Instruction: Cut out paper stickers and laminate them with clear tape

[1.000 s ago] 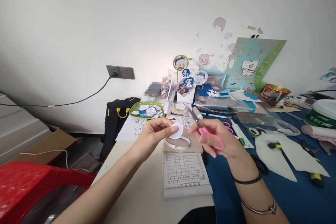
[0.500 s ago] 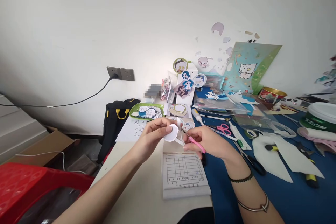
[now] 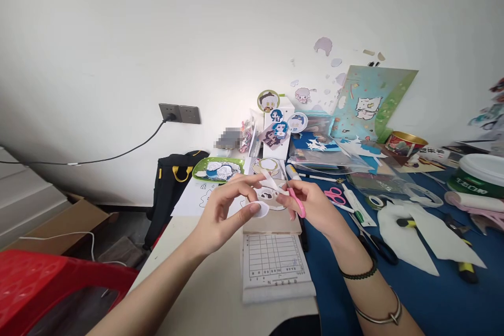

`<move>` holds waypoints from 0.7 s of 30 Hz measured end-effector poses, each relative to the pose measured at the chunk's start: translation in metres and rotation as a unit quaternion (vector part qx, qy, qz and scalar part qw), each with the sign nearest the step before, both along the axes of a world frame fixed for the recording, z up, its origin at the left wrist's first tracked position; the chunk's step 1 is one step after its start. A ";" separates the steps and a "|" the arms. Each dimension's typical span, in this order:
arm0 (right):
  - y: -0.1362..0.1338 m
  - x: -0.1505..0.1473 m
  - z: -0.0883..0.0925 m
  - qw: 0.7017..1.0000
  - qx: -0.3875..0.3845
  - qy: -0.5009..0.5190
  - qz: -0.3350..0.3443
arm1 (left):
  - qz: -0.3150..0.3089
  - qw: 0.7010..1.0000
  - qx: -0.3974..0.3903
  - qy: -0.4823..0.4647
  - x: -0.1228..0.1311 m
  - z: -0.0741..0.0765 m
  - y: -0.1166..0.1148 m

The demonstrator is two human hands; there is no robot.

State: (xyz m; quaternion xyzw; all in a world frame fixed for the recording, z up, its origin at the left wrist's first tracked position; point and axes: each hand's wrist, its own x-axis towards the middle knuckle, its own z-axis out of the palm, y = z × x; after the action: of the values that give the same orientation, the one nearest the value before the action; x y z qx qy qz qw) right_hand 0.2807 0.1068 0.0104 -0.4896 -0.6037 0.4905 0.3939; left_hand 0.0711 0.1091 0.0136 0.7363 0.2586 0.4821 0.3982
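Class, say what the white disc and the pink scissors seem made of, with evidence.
White disc: probably paper or thin card, matt and thin-edged. Pink scissors: handles look like smooth plastic, evenly coloured; blades too small to judge.

You have one view only, from your head: it looks forward and slightly down over the desk (image 3: 220, 294) to the wall (image 3: 157, 21), which fills the upper half. Your left hand (image 3: 226, 212) and right hand (image 3: 313, 207) sit close, mid-frame.
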 end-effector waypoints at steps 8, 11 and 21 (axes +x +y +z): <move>0.003 0.004 -0.005 0.995 0.086 0.023 -0.053 | 0.075 0.952 0.265 0.132 0.001 0.004 -0.001; 0.002 0.005 -0.005 0.989 0.116 0.021 -0.085 | 0.089 0.907 0.369 0.183 0.001 0.002 0.000; 0.000 0.006 -0.003 0.982 0.147 0.005 -0.120 | 0.187 0.809 0.507 0.231 -0.009 -0.016 0.009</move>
State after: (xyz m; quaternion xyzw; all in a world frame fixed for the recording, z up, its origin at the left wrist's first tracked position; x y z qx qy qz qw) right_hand 0.2866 0.1065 0.0077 -0.4927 -0.6045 0.3477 0.5205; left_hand 0.0624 0.1179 -0.0023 0.8606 0.1948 0.4255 -0.2010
